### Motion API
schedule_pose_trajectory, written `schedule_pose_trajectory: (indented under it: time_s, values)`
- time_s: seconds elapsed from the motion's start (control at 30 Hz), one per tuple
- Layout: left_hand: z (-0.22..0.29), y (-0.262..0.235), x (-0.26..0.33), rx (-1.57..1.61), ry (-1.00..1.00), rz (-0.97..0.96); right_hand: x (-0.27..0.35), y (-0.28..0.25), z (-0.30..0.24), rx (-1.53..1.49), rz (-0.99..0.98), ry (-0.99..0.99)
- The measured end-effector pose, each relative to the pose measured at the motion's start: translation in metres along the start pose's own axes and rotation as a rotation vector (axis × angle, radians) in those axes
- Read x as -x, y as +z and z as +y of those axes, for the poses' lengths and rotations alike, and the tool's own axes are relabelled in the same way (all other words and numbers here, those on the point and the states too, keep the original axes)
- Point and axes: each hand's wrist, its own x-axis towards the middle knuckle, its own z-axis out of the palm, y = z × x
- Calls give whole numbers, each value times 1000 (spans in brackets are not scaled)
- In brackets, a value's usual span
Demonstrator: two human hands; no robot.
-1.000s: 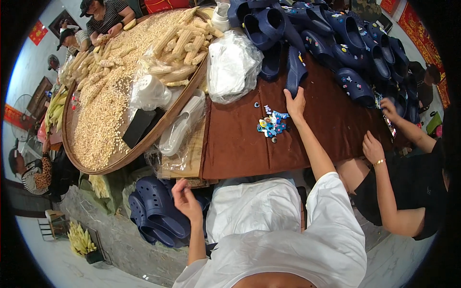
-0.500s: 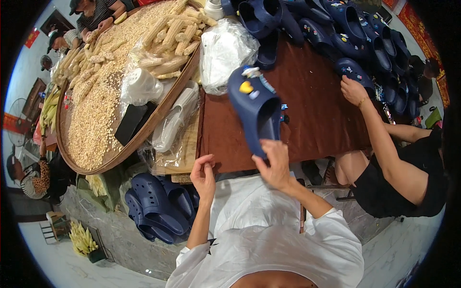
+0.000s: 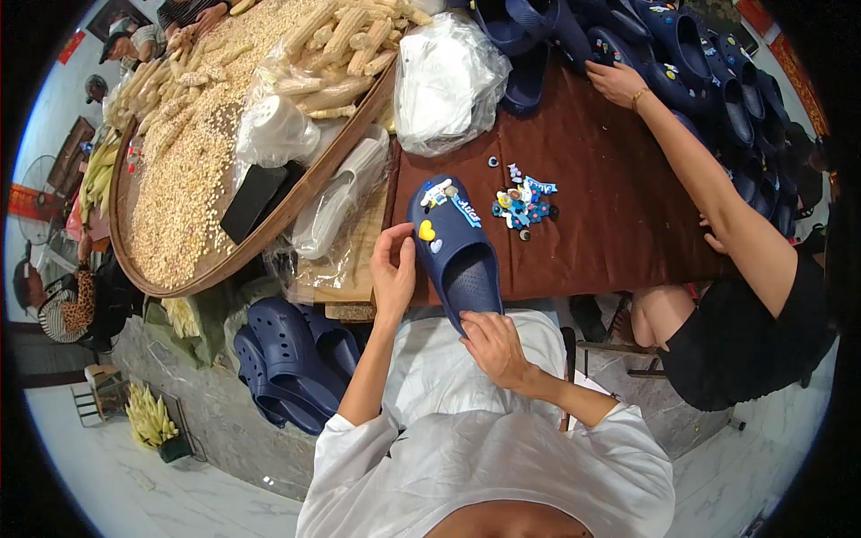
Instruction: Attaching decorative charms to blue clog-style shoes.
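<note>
A navy blue clog (image 3: pixel 466 264) is tilted over the near edge of the brown-covered table, its toe pointing away from me. Charms sit on its upper: a white figure, a yellow heart and a small pale heart. My right hand (image 3: pixel 495 348) grips the clog by its heel end. Beside the toe's left side, my left hand (image 3: pixel 393 269) has its fingers loosely bent and the thumb apart, holding nothing; its fingertips are at the clog's edge. A small heap of blue and white shoe charms (image 3: pixel 522 204) lies on the brown cloth (image 3: pixel 619 206) just right of the clog.
A co-worker's hand (image 3: pixel 619 85) reaches to piled navy clogs (image 3: pixel 677 54) at the far right. Left stands a large round tray (image 3: pixel 269 251) of corn kernels, cobs and a black phone-like slab (image 3: pixel 262 199). A plastic-wrapped white bundle (image 3: pixel 448 85) lies behind. More clogs (image 3: pixel 291 359) sit low left.
The clog has come down and toward me, uncovering the charm heap. My left hand has moved up beside its toe. The co-worker's hand has shifted farther away and left along the piled clogs.
</note>
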Motion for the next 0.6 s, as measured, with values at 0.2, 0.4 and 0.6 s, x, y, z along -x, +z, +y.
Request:
schedule_pose_trajectory:
  time_s: [0.2,0.4,0.6]
  values:
    - [-6,4,-8,38,-114,-27,-29,-29,8,-267,125,64]
    - [2,13,-12,-187,-28,0,-105,-50,55,-451,211,409]
    - [16,22,-13,-512,87,62,-147,-16,101,-351,10,510]
